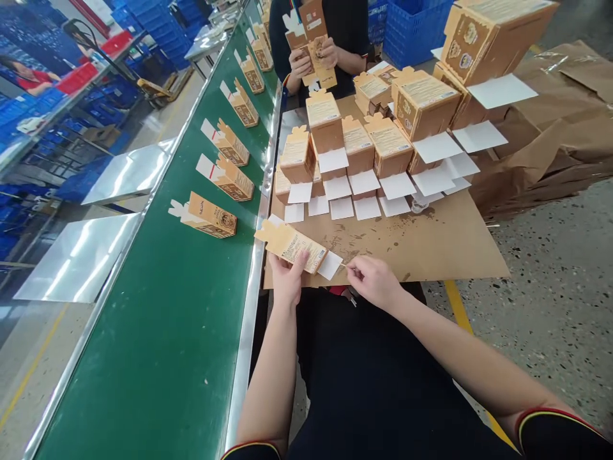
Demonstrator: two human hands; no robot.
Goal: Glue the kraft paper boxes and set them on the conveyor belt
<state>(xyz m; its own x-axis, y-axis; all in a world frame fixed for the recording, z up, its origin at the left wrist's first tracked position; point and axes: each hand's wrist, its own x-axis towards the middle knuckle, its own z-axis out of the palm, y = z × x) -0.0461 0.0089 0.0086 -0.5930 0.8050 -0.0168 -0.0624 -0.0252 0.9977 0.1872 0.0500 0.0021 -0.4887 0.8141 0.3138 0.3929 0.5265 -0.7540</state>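
Dark clothing [383,383] comes nearest, before the cardboard-covered worktop [435,246]. Along the worktop's left side runs a green conveyor belt [158,319]. Stacked printed cartons [426,118] stand on the worktop's far half. Over its near left corner, a folding carton [290,244] sits in the grip of the left hand [288,279]; the right hand [376,281] pinches a thin stick [345,265] beside that carton's white flap [330,264].
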